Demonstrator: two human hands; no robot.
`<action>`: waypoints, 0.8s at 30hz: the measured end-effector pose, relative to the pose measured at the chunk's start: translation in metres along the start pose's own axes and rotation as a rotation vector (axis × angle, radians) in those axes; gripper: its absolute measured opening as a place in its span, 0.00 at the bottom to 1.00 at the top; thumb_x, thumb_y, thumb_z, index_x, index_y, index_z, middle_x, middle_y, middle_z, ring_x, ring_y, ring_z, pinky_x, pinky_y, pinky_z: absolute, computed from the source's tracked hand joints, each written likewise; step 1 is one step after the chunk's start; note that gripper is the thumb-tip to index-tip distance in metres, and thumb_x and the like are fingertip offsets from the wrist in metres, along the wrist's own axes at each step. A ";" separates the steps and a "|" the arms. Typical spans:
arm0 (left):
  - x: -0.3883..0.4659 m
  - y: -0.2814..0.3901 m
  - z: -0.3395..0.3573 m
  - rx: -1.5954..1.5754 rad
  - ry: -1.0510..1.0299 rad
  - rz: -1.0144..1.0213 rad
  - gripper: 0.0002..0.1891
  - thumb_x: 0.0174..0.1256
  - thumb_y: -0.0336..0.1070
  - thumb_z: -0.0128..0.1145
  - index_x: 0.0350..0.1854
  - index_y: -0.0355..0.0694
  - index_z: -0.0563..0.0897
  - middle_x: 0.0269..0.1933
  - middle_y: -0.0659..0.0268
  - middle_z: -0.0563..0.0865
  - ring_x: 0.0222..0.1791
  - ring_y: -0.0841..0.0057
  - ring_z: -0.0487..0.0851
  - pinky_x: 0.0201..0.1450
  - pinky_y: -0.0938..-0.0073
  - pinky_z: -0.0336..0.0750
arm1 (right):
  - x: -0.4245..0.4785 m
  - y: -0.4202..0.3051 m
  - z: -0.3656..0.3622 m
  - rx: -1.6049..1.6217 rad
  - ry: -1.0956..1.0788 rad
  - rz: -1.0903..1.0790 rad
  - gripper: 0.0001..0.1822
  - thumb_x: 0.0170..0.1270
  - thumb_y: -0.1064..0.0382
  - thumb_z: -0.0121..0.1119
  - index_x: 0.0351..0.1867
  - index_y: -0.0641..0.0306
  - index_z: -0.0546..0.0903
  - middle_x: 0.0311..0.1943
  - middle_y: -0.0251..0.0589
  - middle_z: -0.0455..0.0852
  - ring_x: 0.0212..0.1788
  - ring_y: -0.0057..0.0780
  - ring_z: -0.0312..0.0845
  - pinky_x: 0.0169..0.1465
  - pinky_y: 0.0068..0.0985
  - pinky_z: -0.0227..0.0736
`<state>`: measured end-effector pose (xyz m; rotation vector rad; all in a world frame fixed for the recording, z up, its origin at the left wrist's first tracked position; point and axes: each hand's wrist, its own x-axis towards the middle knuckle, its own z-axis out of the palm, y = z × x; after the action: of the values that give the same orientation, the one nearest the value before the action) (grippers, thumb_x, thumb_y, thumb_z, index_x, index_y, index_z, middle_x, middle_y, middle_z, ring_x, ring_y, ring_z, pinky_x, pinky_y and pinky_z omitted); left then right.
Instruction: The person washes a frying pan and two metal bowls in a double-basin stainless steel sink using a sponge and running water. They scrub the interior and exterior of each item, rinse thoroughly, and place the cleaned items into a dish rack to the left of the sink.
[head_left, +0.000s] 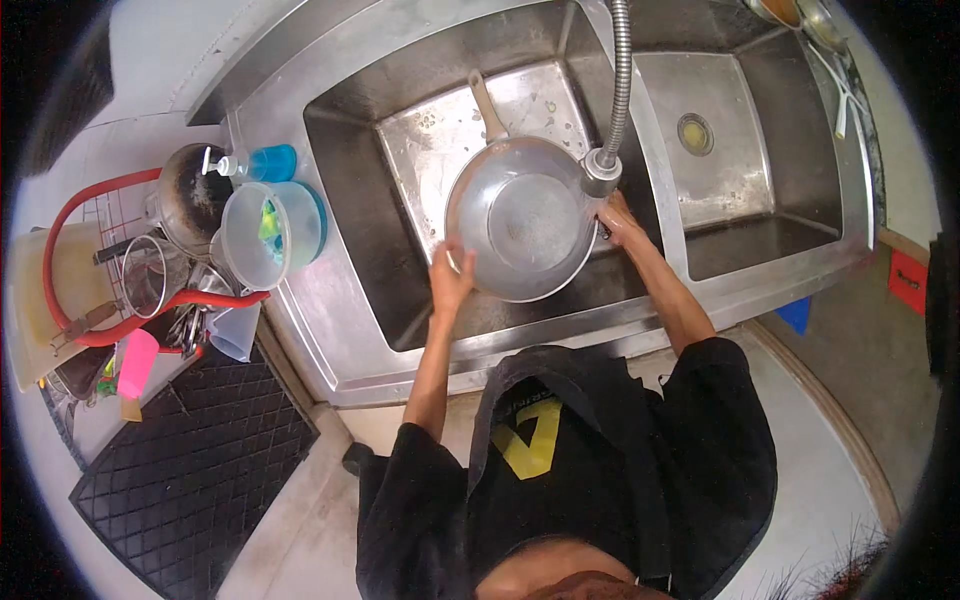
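A wide metal frying pan (525, 217) is in the large basin of a stainless steel sink (341, 172), its light handle (489, 109) pointing to the far side. My left hand (451, 279) grips the pan's left rim, thumb and fingers slightly blurred. At the right rim is my right hand (621, 221), its fingers partly hidden by the tap's spray head (601, 174) and the pan. A small dark thing shows beside these fingers; I cannot tell what it is. The spray head hangs over the pan's right edge, and the pan's inside looks wet.
On the left ledge stand a blue pump bottle (274, 163) and a plastic tub (255, 236) with a green sponge inside. Beyond them are a blackened pot (199, 199), a strainer (150, 277) and a red hose (56, 225). A second basin (724, 187) with a drain lies right.
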<state>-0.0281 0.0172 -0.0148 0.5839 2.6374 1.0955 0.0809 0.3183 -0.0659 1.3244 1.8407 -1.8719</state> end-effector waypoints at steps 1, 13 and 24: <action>0.007 -0.006 -0.005 -0.042 -0.006 -0.085 0.25 0.52 0.40 0.64 0.50 0.32 0.72 0.45 0.48 0.78 0.45 0.58 0.77 0.51 0.64 0.69 | -0.003 -0.006 -0.004 -0.005 -0.003 -0.029 0.24 0.44 0.66 0.53 0.47 0.70 0.74 0.33 0.43 0.79 0.35 0.29 0.74 0.37 0.26 0.69; 0.157 0.029 -0.021 0.912 -0.548 0.493 0.54 0.33 0.48 0.72 0.67 0.47 0.54 0.66 0.65 0.61 0.69 0.66 0.52 0.68 0.45 0.42 | 0.053 -0.066 -0.024 -0.020 -0.250 -0.489 0.12 0.58 0.62 0.55 0.42 0.64 0.78 0.38 0.34 0.80 0.43 0.21 0.72 0.48 0.21 0.66; 0.186 0.010 -0.010 0.947 -0.909 0.340 0.24 0.43 0.40 0.66 0.47 0.42 0.77 0.40 0.60 0.84 0.45 0.65 0.81 0.56 0.60 0.67 | 0.062 -0.111 -0.027 -0.422 -0.315 -0.662 0.13 0.49 0.59 0.57 0.37 0.58 0.81 0.38 0.44 0.82 0.44 0.37 0.77 0.50 0.31 0.69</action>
<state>-0.1952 0.0991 -0.0111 1.3218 2.0632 -0.4440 -0.0190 0.3908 -0.0265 0.2736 2.4785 -1.6516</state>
